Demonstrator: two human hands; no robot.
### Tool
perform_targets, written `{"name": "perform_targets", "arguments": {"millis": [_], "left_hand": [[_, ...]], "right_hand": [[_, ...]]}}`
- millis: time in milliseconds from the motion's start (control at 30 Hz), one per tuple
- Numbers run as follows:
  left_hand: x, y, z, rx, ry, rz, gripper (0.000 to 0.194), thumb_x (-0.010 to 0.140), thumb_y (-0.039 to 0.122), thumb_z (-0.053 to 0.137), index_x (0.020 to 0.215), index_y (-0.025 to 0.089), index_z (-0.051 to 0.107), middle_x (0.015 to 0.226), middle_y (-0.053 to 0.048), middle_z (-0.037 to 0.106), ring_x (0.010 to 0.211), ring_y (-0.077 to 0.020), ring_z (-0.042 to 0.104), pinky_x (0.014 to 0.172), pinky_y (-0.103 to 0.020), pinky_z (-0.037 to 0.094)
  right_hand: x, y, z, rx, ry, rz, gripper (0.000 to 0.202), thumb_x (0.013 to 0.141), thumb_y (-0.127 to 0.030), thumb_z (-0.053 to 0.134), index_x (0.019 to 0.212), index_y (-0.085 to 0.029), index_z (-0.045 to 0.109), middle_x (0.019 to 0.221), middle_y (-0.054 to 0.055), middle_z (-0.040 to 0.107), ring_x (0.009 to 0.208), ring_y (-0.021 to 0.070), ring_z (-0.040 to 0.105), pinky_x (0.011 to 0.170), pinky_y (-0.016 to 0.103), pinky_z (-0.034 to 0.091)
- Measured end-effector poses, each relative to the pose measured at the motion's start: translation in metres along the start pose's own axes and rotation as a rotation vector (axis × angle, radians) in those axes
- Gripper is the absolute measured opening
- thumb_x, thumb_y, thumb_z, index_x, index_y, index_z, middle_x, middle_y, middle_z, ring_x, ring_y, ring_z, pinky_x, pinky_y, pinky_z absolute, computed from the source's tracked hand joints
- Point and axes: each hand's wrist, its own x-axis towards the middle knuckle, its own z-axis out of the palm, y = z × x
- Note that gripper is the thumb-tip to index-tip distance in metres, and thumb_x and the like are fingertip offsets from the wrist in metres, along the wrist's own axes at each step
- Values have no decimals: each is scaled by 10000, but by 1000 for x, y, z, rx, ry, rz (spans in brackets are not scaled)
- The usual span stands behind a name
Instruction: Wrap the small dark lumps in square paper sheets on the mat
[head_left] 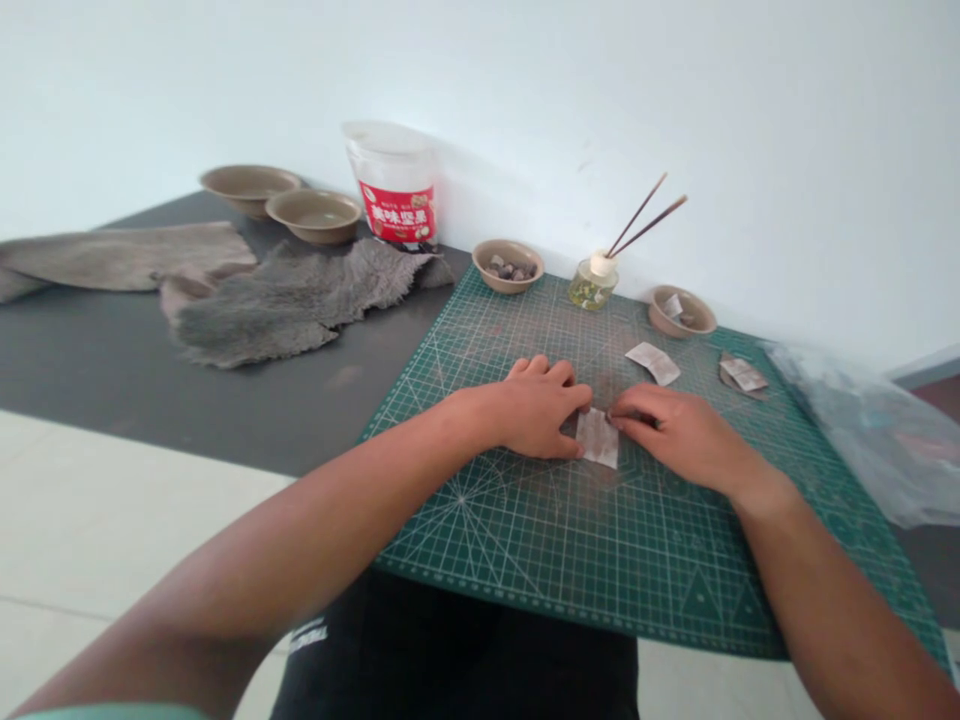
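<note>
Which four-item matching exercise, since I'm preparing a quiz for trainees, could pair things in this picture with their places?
1. Right hand
2. Sticks
3. Tub
4. Plastic bag

A. Just right of the two larger bowls
B. At the mat's right edge
C. At a pale patch's top right corner
D. Standing in the small bottle

Pairs: 1-C, 2-D, 3-A, 4-B

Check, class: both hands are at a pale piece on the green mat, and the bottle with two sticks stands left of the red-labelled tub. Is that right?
One error: the head view shows the bottle right of the tub. The left hand and right hand are at the pale piece.
</note>
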Motion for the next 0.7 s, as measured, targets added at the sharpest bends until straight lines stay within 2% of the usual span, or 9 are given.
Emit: {"name": "perform_targets", "arguments": {"millis": [100, 167, 300, 367, 467, 533, 633, 700], "left_hand": [[0, 0, 0, 18, -5, 14, 527, 828, 617, 574, 1226, 270, 560, 1292, -112, 502, 1125, -347, 476, 973, -518, 373], [0, 0, 0, 32, 0, 22, 526, 829, 625, 567, 1201, 254, 569, 1288, -120, 501, 1117, -347, 479, 963, -511, 383], [1, -1, 0, 28, 4, 11, 521, 834, 606, 573, 1227, 265, 563, 1307, -120, 490, 1119, -349, 476, 963, -521, 382], [1, -1, 0, 18, -4, 7, 529, 834, 604, 574, 1247, 275, 558, 1308, -116, 491, 1120, -350, 473, 966, -527, 379], [0, 0, 1, 15, -12, 7, 529, 830, 616, 575, 1235, 277, 562, 1313, -108, 490, 1124, -344, 469, 970, -518, 380], [1, 0, 1, 25, -3, 9, 514, 832, 609, 574, 1220, 272, 564, 1311, -108, 488, 1127, -341, 467, 969, -512, 380], [1, -1, 2, 37, 10, 7, 503, 833, 594, 578, 1219, 272, 562, 1301, -111, 490, 1126, -344, 465, 967, -515, 378], [1, -1, 2, 31, 1, 1, 521, 828, 603, 580, 1235, 278, 556, 1305, -110, 489, 1125, -346, 464, 970, -518, 373]], "right_hand": [[-3, -5, 1, 27, -110, -103, 155, 960, -220, 547, 975, -257, 697, 1001, 20, 715, 901, 190, 667, 800, 340, 517], [-3, -8, 4, 29, -137, -153, 180, 974, -209, 520, 996, -265, 690, 1040, 21, 708, 947, 192, 661, 834, 341, 514], [-1, -6, 4, -15, -18, -33, 101, 955, -232, 567, 970, -243, 666, 987, 26, 694, 889, 197, 654, 797, 348, 503], [-2, -4, 3, 7, -36, -22, 82, 948, -233, 580, 942, -239, 661, 946, 21, 686, 858, 189, 649, 768, 336, 500], [-3, -6, 4, 77, -123, -99, 123, 962, -214, 552, 951, -254, 668, 972, 15, 687, 905, 182, 650, 799, 323, 504], [-2, -5, 6, 66, -93, -93, 137, 969, -216, 537, 969, -255, 668, 1009, 20, 691, 936, 189, 652, 830, 336, 503], [-1, 0, 5, 6, 18, 5, 122, 962, -234, 551, 941, -238, 670, 981, 34, 702, 904, 206, 659, 829, 362, 501], [-1, 1, 3, 30, -8, 14, 112, 953, -240, 570, 931, -240, 680, 959, 28, 708, 883, 202, 661, 807, 351, 506]]}}
